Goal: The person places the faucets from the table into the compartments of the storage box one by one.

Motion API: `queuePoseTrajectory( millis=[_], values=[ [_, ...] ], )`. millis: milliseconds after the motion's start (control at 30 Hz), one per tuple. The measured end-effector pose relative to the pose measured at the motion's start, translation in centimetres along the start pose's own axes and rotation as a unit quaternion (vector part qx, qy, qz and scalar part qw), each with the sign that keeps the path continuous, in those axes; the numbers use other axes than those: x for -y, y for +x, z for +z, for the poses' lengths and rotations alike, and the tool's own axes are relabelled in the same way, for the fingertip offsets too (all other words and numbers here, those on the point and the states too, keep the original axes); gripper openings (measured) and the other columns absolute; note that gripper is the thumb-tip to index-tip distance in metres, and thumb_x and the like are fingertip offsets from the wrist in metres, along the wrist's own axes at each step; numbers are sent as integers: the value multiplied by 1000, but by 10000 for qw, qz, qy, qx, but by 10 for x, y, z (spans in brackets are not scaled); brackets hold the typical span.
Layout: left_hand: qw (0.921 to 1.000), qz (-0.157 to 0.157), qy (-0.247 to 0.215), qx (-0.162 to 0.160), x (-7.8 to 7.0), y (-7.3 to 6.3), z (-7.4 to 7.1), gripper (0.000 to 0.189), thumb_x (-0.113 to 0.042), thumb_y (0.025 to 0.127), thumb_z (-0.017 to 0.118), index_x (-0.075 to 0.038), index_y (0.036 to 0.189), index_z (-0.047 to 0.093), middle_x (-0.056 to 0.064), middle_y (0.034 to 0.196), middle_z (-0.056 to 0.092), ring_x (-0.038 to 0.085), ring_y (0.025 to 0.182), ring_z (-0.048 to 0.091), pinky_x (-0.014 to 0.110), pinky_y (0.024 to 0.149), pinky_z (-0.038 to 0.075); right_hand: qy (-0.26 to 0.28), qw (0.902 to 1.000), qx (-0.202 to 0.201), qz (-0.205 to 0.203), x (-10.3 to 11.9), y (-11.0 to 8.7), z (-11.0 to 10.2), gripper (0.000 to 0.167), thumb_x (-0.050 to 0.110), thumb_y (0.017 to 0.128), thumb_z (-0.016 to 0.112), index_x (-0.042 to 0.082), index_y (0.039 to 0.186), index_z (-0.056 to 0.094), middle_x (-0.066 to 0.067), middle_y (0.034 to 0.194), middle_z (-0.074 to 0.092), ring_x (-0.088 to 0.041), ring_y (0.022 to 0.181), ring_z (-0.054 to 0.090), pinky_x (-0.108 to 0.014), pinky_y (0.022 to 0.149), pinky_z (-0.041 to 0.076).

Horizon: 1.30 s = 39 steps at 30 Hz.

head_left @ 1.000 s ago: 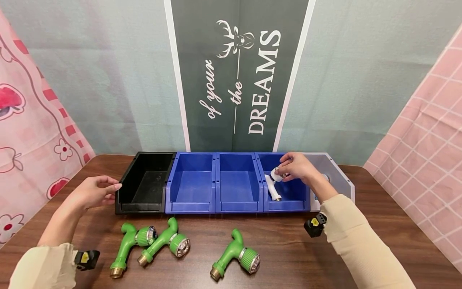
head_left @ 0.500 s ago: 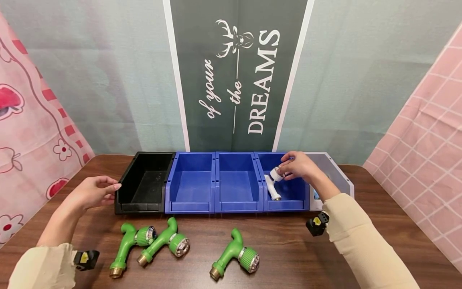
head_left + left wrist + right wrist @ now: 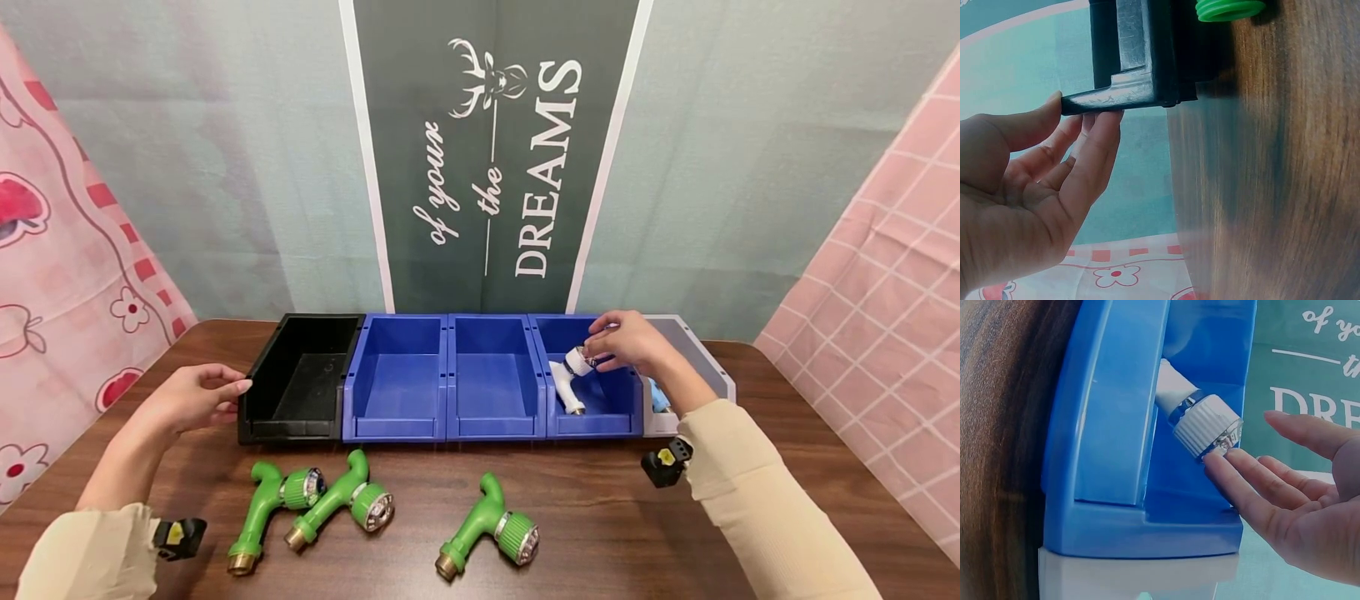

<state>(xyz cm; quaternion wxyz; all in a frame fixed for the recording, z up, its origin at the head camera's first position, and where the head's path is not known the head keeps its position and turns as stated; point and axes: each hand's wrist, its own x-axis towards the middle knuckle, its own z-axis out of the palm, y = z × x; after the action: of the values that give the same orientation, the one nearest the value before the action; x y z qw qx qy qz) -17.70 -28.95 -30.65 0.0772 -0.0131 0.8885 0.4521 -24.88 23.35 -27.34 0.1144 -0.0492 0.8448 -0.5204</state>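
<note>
A white faucet [image 3: 567,393] with a ribbed knob rests tilted against the left wall inside the rightmost blue bin [image 3: 596,427]. My right hand [image 3: 626,340] is over this bin. In the right wrist view, its fingers are extended, a fingertip is at the knob's chrome end, and the thumb is apart from it. At the far left, my left hand [image 3: 187,402] holds the side wall of a black bin [image 3: 294,431], thumb at the rim and fingers against the outside. Three green faucets lie on the table: a left one [image 3: 258,512], a middle one [image 3: 345,500] and a right one [image 3: 487,529].
Two more blue bins, a left one [image 3: 395,430] and a right one [image 3: 497,428], stand between the black bin and the rightmost blue bin. A grey bin [image 3: 701,358] at the right end holds something light blue [image 3: 658,397]. Cloth hangs behind the wooden table [image 3: 600,542].
My right hand has drawn slightly up and right, its thumb coming off the white faucet's knob. The faucet stays leaning in the bin. My left hand has kept its place.
</note>
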Motion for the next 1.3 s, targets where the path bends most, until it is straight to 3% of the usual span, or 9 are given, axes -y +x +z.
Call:
queuePoseTrajectory(
  millis=[433,900,1100,1300],
  values=[
    [9999,-18,-108,34,1,1,0,35,-13,95,49,20,108,44,1,81,55,12,70,54,32,66,55,153,9998,-49,77,-2,-1,-5,32,-6,81,60,-13,107,42,-9,82,61,-24,81,61,-44,75,52],
    [10000,13,-96,-23,2,1,1,34,-13,95,49,19,107,45,3,82,53,11,69,54,31,65,55,73,9995,17,306,-3,-5,-9,38,2,84,62,-11,113,42,-12,93,62,-24,78,61,-35,70,55],
    [9999,27,-114,-11,2,0,1,34,-12,95,49,19,106,45,3,80,53,12,69,54,31,64,55,-96,9993,-5,371,-1,-10,-8,37,6,86,62,-9,114,44,-19,104,59,-28,84,60,-36,72,54],
    [9999,58,-87,0,1,0,1,34,-12,95,49,20,106,45,3,80,54,11,69,55,31,65,55,-107,9994,39,323,0,-14,-8,37,7,86,62,-9,114,44,-19,104,59,-30,85,60,-40,73,54]
  ],
)
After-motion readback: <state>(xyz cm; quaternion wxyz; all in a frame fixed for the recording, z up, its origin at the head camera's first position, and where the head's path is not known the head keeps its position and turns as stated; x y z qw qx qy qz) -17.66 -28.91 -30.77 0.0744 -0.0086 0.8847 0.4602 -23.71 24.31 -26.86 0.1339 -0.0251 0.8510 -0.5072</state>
